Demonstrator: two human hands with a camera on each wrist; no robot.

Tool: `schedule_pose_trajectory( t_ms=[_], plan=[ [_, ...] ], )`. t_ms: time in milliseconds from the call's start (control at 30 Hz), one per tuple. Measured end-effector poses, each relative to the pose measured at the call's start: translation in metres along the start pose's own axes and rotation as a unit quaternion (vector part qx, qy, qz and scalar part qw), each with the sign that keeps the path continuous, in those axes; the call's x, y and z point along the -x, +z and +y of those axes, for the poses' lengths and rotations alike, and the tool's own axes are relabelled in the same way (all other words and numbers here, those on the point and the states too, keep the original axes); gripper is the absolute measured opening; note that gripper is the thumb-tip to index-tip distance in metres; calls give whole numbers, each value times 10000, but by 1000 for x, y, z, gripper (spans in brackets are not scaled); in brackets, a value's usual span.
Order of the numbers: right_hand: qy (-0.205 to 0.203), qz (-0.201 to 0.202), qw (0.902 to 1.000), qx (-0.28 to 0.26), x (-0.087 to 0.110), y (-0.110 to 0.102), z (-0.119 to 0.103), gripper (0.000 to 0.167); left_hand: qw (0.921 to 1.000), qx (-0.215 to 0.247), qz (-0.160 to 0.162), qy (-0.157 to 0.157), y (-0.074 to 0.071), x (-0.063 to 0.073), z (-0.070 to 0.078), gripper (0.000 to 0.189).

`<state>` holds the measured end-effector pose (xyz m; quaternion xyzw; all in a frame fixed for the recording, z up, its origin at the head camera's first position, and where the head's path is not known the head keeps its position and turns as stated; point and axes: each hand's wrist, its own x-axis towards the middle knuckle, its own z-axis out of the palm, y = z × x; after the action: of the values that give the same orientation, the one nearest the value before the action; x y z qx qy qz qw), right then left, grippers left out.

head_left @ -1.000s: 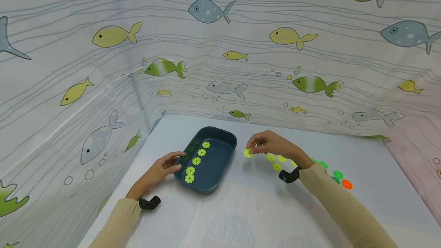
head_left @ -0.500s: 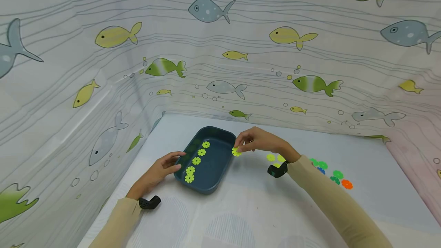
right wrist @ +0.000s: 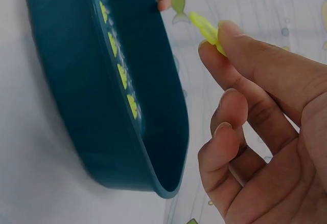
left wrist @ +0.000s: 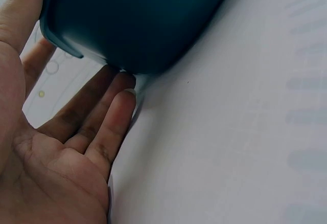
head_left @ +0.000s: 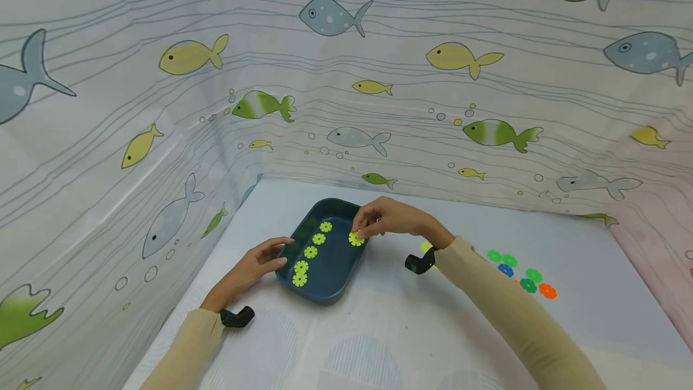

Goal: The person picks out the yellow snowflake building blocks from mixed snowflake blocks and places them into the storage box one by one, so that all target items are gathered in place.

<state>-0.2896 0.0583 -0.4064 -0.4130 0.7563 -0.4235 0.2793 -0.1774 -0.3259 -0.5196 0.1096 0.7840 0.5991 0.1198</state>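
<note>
Though perhaps loose, left hand (head_left: 251,265) around tray (head_left: 332,269) of five discs (head_left: 310,252), right hand (head_left: 395,216) tight on sixth (head_left: 355,239).

A: so what's the table (head_left: 390,324) like?
B: whitish top, big pale circles printed along the near side. Dark blue tub (head_left: 319,300) sits upright on it, towards the left.
A: anything loose on there?
B: yep, discs off to the right: some green ones (head_left: 495,256), a blue one (head_left: 506,270) and an orange one (head_left: 548,291) bunched together. Yellow ones (head_left: 426,247) lie nearer the tub, mostly hidden.
</note>
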Motion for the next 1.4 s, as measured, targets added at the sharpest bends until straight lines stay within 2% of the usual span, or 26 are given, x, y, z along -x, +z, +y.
schedule_pose_trajectory(
  t_ms=[367,667,833,1133,1400],
  plan=[
    [-36,-363,9993,-61,-22,11,0,12,10000,-49,-24,34,0,-2,-2,52],
    [14,-865,9962,-104,-45,30,3,13,10000,-66,17,73,0,-3,-4,51],
    [36,-976,9951,-122,-54,39,0,12,9999,-98,32,57,0,-3,-3,51],
    [74,-1147,9933,-66,-70,44,-1,13,9999,-86,-9,82,-1,-4,-2,50],
    [29,-1530,9882,-41,-89,49,1,15,10000,-56,-39,46,-1,-2,-1,51]
  ],
)
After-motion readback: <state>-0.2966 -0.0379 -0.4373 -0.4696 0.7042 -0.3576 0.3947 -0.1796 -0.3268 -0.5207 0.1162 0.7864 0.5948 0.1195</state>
